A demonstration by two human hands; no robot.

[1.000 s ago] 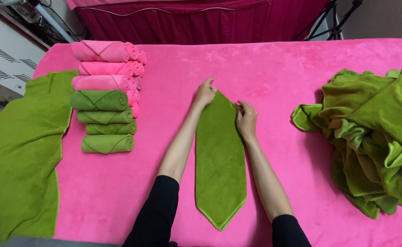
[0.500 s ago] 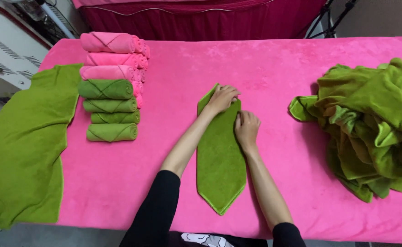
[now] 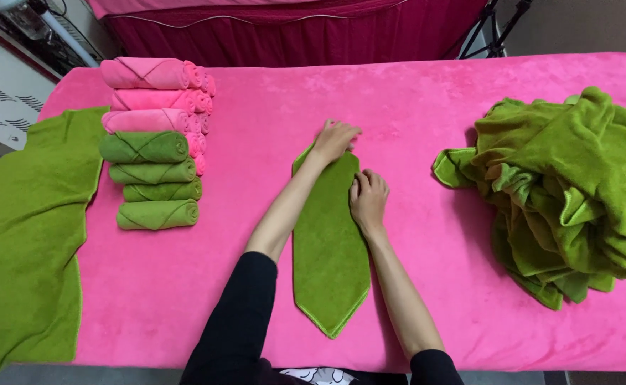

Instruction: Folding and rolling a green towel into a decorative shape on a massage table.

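Note:
A green towel, folded into a long strip with a pointed near end, lies on the pink-covered table in front of me. My left hand curls over the towel's far end, fingers bent onto the cloth. My right hand rests on the towel just below it, at the right edge, fingers pressing down on the fabric. Both arms wear black sleeves pushed up to the elbow.
At the left stands a row of rolled towels, three pink behind several green. A flat green towel drapes over the table's left edge. A loose heap of green towels fills the right side. A dark red skirted table is beyond.
My left hand has curled over the towel's far tip and drawn it toward me; my right hand has slid lower on the cloth. The view has shifted slightly.

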